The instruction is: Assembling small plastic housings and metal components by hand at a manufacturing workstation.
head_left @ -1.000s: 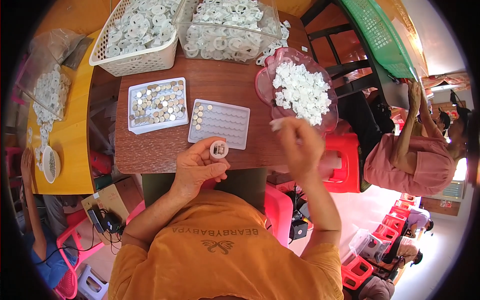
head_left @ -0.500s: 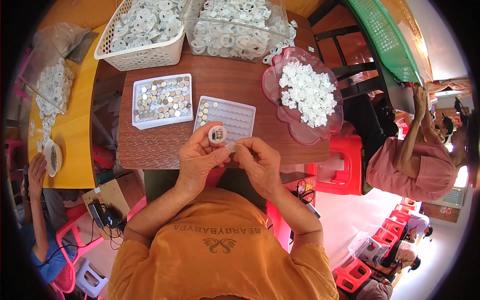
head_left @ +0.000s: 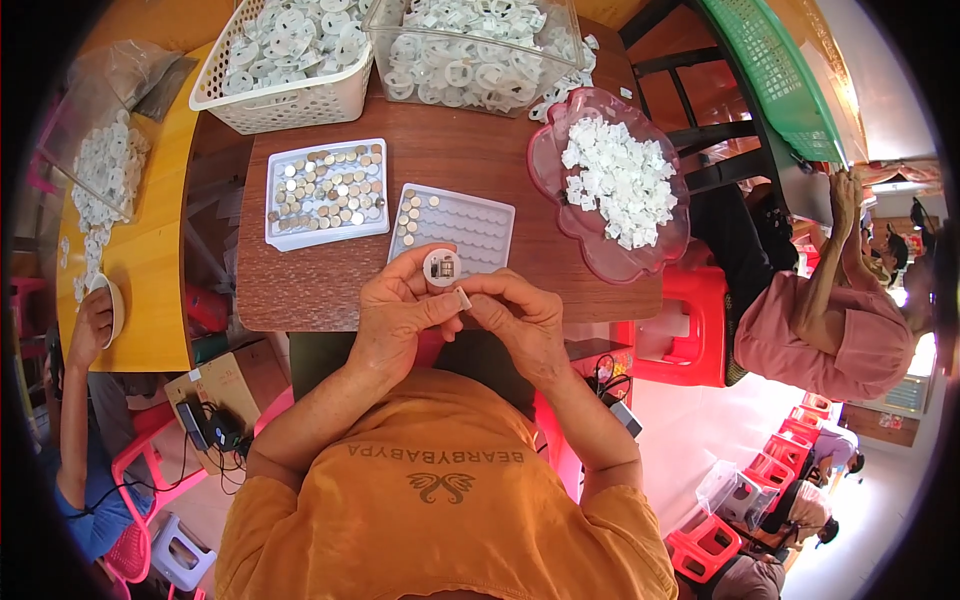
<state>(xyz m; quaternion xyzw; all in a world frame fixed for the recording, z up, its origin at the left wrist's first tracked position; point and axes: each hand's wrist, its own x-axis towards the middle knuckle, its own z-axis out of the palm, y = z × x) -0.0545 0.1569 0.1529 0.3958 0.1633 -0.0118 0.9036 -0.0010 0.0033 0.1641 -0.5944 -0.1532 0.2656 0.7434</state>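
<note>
Your left hand [head_left: 398, 315] grips a small round white plastic disc [head_left: 441, 267] between thumb and fingers, held upright just above the near edge of the brown wooden desk [head_left: 330, 285]. Your right hand [head_left: 520, 315] is closed in a pinch on a tiny white piece [head_left: 463, 298], pressed right against the left thumb just below the disc. Both hands meet at the middle of the desk's near edge, over your orange shirt [head_left: 440, 500].

Just beyond your fingers lies a white cell tray [head_left: 470, 225], mostly bare, with a few round metal cells sitting in its left columns. To its left, a second white tray [head_left: 326, 192] is filled with loose coin-shaped metal cells. At the right of the desk, a pink scalloped glass dish [head_left: 560, 215] holds a heap of small white plastic pieces. At the far edge stand a white lattice basket [head_left: 285, 105] and a clear plastic tub [head_left: 470, 50], both full of white round parts.

At the left, another person's hand [head_left: 92, 320] rests on a yellow table [head_left: 145, 260]. At the right, a person in a pink top [head_left: 830, 330] sits by red plastic stools [head_left: 685, 335].
</note>
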